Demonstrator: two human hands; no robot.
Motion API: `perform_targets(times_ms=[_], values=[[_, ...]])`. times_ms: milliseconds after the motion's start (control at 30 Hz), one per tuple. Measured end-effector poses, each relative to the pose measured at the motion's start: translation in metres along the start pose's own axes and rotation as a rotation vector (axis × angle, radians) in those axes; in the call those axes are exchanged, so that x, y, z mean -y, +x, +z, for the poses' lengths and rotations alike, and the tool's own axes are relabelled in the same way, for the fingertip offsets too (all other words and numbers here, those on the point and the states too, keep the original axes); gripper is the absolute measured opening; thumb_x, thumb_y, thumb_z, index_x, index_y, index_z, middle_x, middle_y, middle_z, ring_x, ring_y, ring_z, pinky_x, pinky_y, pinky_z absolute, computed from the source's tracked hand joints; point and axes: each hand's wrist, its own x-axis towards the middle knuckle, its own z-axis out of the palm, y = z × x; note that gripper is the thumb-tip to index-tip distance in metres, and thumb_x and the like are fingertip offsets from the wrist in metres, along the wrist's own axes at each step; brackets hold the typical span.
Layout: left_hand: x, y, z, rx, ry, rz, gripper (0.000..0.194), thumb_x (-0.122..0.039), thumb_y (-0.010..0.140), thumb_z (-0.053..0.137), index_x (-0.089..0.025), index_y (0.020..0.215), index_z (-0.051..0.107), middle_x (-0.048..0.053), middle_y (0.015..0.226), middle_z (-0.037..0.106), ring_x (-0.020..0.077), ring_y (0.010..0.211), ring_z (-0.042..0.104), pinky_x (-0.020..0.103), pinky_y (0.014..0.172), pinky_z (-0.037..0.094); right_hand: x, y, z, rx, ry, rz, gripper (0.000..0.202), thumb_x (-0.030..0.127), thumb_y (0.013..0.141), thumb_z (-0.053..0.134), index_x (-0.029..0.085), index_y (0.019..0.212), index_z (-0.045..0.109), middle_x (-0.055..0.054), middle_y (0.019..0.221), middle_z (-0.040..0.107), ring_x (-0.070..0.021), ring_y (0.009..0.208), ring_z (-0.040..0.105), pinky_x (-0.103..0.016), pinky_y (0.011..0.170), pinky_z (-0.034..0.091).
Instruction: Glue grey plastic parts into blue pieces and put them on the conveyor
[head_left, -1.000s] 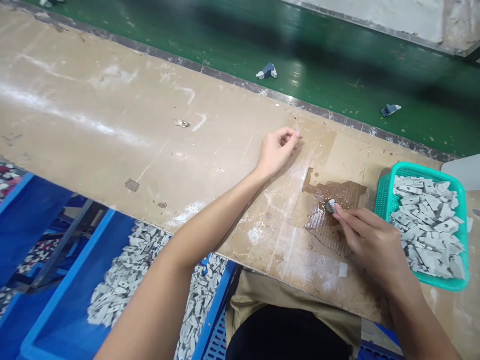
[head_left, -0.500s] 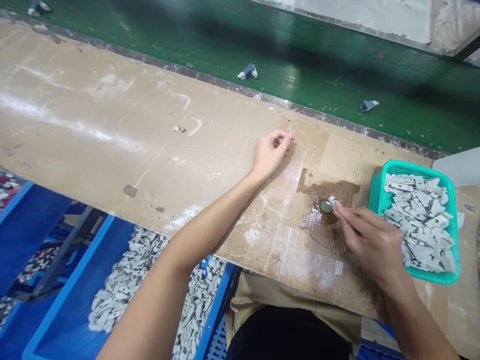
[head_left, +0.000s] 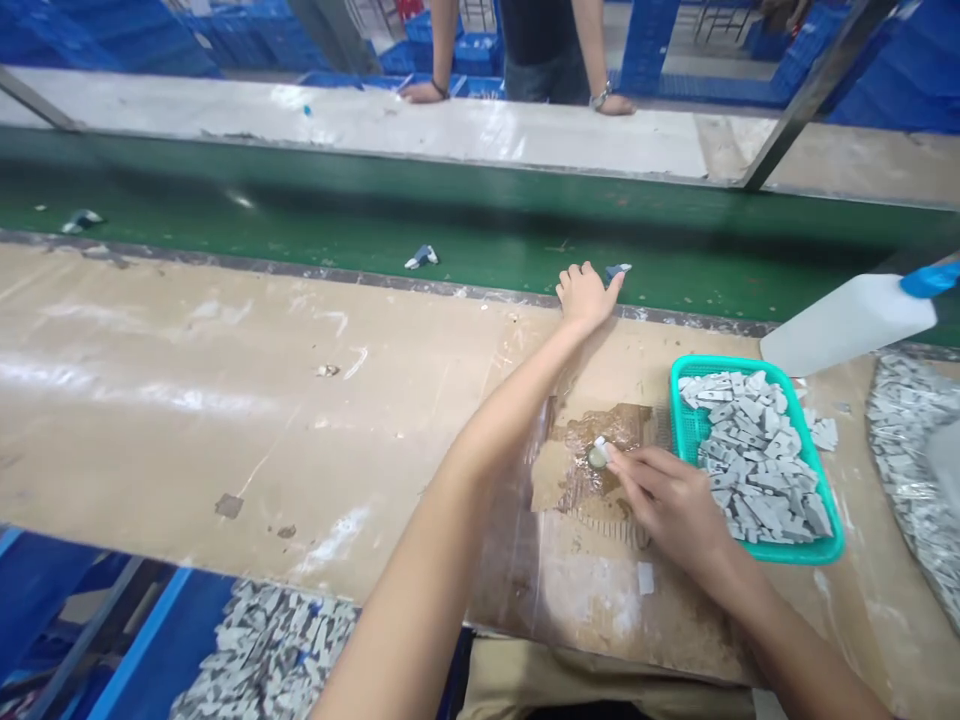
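Observation:
My left hand reaches to the far edge of the bench with its fingers spread and nothing in them. Beside its thumb, a small blue-and-white part lies on the green belt. My right hand pinches a small light-grey plastic piece between thumb and fingertips. Just under that piece sits a small round metal cap on a wet brown cardboard patch. To the right of this hand stands a turquoise basket full of similar grey pieces.
Another blue-and-white part and a further one lie on the belt. A white bottle with a blue top leans behind the basket. Grey pieces fill a blue bin below the bench. Across the belt, a person's hands rest on a ledge.
My left hand has moved forward to the belt's edge and opened its fingers. The belt parts lie nearer to it. My right hand still holds the grey piece at the cap. The view has tilted up.

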Motion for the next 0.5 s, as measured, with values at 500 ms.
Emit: perform_targets(times_ms=[500], values=[[0.01, -0.006, -0.022, 0.132, -0.836, -0.197, 0.032, -0.017, 0.078, 0.077, -0.014, 0.107, 0.064, 0.007, 0.094, 0.073, 0.0131, 0.085, 0.07, 0.029, 0.087, 0.054, -0.007, -0.008, 0.01, 0.038, 0.032, 0.041, 0.03, 0.014, 0.099, 0.048, 0.02, 0.112, 0.074, -0.004, 0.078, 0.07, -0.0153, 0.07, 0.067, -0.028, 0.068, 0.058]])
